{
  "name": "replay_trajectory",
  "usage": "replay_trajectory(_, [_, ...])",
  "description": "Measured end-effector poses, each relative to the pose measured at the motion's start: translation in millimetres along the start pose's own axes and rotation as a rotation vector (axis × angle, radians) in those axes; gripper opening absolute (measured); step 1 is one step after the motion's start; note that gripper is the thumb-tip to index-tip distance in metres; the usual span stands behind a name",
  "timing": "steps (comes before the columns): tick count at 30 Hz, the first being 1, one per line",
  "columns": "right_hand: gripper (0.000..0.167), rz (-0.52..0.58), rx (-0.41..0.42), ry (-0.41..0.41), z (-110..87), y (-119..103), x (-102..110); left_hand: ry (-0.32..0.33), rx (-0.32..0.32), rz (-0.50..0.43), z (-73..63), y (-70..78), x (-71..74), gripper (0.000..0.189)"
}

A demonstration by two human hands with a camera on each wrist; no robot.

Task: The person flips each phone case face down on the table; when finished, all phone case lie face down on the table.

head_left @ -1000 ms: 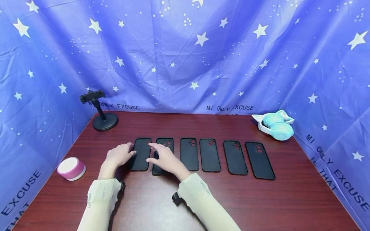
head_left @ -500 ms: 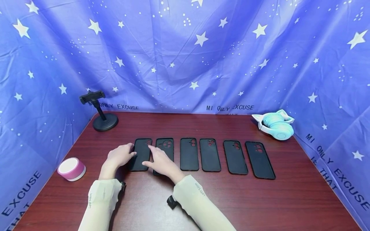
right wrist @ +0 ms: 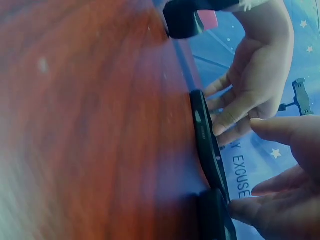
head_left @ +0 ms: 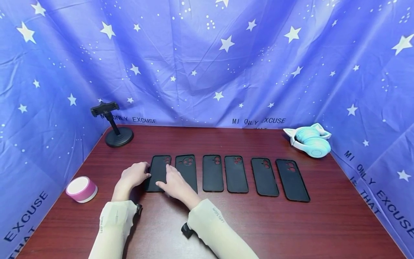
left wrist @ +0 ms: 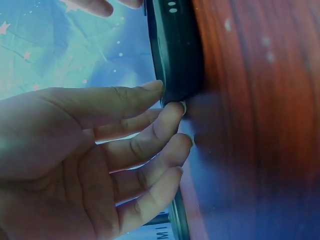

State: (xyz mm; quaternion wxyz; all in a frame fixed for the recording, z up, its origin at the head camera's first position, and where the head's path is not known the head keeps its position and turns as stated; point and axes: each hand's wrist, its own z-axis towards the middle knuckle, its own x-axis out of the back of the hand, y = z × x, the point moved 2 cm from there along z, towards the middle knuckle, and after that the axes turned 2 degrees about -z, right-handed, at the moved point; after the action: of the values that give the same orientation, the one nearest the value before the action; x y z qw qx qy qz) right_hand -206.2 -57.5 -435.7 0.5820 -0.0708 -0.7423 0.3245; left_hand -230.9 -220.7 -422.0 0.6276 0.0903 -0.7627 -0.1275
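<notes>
Several black phone cases lie in a row across the table, hollow side up. At the left end of the row, my left hand [head_left: 133, 175] is at the outer edge of the first phone case [head_left: 158, 171]. In the left wrist view the thumb tip of the left hand [left wrist: 75, 145] sits on the rim of that phone case [left wrist: 177, 47], with the index fingertip against its outer side, pinching it. My right hand [head_left: 176, 184] has its fingers spread between the first and second phone case [head_left: 191, 176], thumb over the first one's lower right; it grips nothing.
Further right lie more phone cases [head_left: 212, 174]. A black phone stand [head_left: 119, 136] stands at the back left, a pink-and-white round container [head_left: 82, 190] at the left edge. Cat-ear headphones [head_left: 312, 142] lie at the back right, before a starry blue curtain [head_left: 207, 64].
My right hand has moved left and slightly toward me, off the second phone case to the right edge of the first. My left hand stays at the first case.
</notes>
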Motion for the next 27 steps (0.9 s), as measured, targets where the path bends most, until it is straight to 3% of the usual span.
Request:
replay_trajectory(5, [0.079,0.012,-0.014,-0.03,-0.3,-3.6,-7.8,-0.004,-0.009,-0.02,1.6,-0.9,0.3,0.036])
replay_trajectory(16, [0.081,0.16,-0.053,0.022,-0.6,-2.3,-15.4,0.008,-0.059,-0.074,4.2,-6.4,-2.0,0.029])
replay_trajectory(21, [0.08,0.217,-0.068,0.061,-0.9,0.3,-16.1,0.002,-0.1,-0.168,4.1,-7.7,-2.6,0.032])
replay_trajectory(27, [0.076,0.265,-0.065,0.098,-0.6,1.3,-14.9,-0.026,-0.082,-0.354,1.4,-10.6,-0.9,0.033])
